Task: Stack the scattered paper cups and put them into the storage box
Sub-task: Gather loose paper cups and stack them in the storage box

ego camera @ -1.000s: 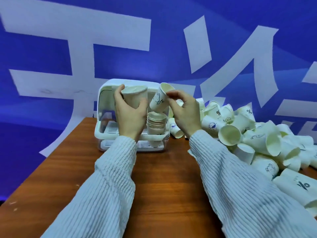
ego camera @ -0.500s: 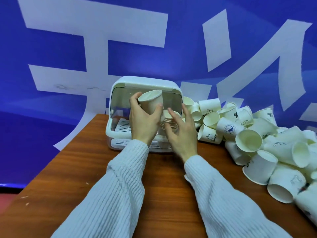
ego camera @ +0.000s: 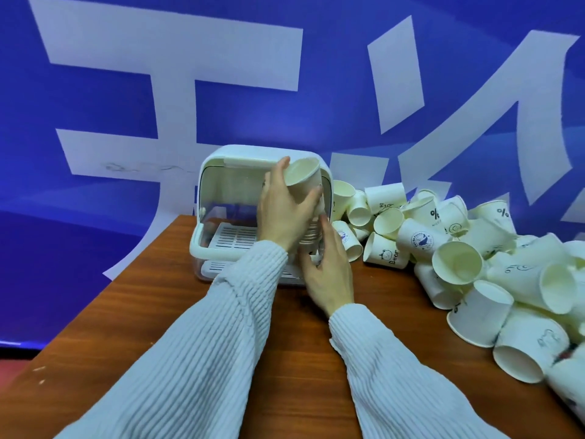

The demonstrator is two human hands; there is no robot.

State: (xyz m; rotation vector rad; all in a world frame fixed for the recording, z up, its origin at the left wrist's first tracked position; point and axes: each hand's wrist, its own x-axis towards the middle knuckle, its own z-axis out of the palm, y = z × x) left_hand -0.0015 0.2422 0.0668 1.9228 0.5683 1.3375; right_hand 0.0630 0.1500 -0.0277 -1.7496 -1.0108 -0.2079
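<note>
The white storage box [ego camera: 202, 245] stands open at the far end of the wooden table, with a slotted tray inside. A stack of paper cups [ego camera: 311, 233] stands at its right front, mostly hidden behind my hands. My left hand [ego camera: 281, 217] grips a single plain paper cup [ego camera: 300, 177], tilted with its mouth facing up and right, just above the stack. My right hand [ego camera: 329, 270] wraps around the stack's lower part, its index finger lying up the side. A large pile of loose paper cups [ego camera: 456, 261] lies to the right of the box.
The loose cups, some printed with "%" or "Bear" [ego camera: 386, 255], spread along the table's right side to its edge. Bare wooden table [ego camera: 177, 315] lies in front of and left of the box. A blue banner wall stands close behind.
My right hand set its printed cup onto the stack and dropped down to the stack's side. My left hand carried its cup rightward over the stack.
</note>
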